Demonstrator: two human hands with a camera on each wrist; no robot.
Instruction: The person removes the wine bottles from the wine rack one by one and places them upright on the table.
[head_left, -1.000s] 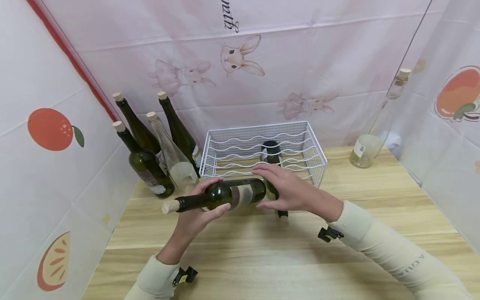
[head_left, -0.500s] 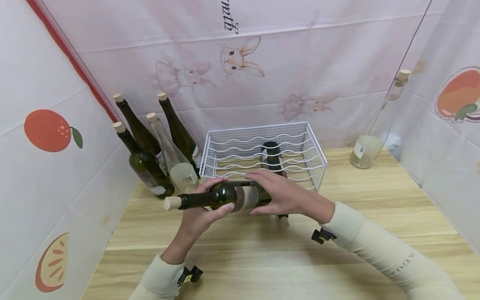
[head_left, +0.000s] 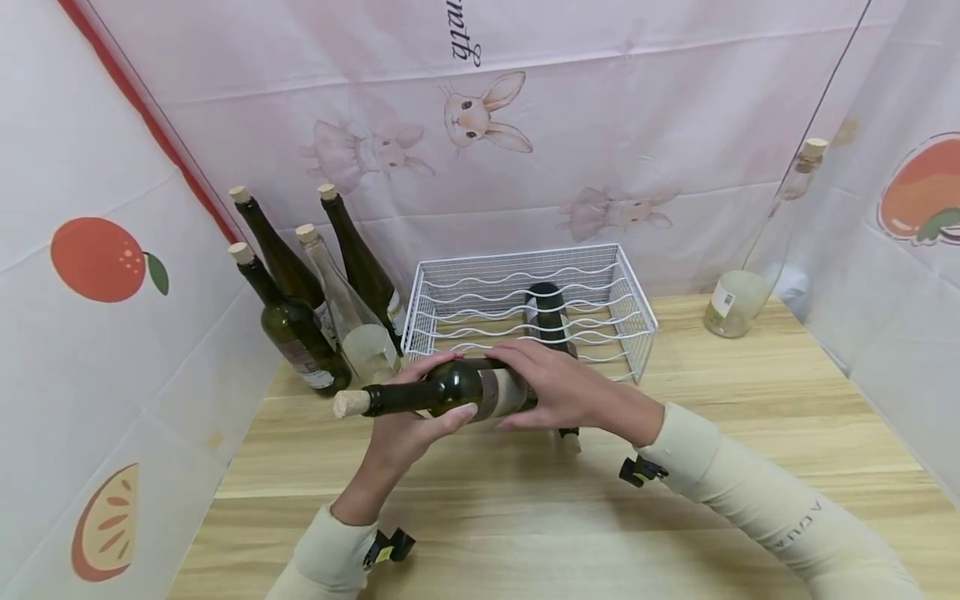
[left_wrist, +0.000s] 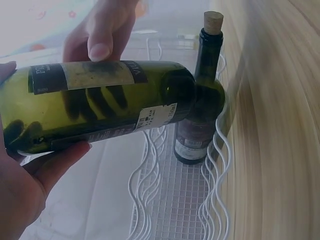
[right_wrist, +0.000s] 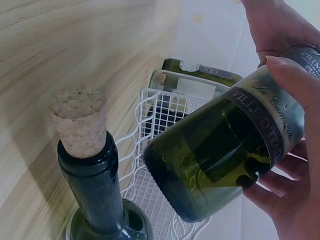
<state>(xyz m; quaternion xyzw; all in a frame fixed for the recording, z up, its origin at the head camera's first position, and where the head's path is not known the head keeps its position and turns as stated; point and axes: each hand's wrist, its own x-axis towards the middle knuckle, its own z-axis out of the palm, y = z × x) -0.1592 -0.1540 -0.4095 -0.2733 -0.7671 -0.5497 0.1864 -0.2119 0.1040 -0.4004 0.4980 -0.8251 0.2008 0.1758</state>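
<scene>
Both hands hold a dark green corked wine bottle (head_left: 457, 387) sideways, in front of and above the near edge of a white wire rack (head_left: 423, 304). My left hand (head_left: 405, 433) grips it near the shoulder, thumb on the near side; the cork points left. My right hand (head_left: 555, 387) wraps the base end and covers part of it. A pale label (right_wrist: 272, 95) shows in the right wrist view. Beneath, another dark wine bottle (head_left: 546, 312) lies in the rack on its wavy bars, its cork (left_wrist: 213, 22) toward the front; the right forearm and hand partly hide it.
Several corked bottles stand left of the rack, among them a dark green one (head_left: 300, 337) and a clear one (head_left: 367, 346). At the right back is a clear corked bottle (head_left: 738, 296). Fabric walls surround the wooden table (head_left: 525, 517) on three sides.
My right hand has moved left and taken hold of the bottle's base end. The held bottle has shifted slightly right with my left hand.
</scene>
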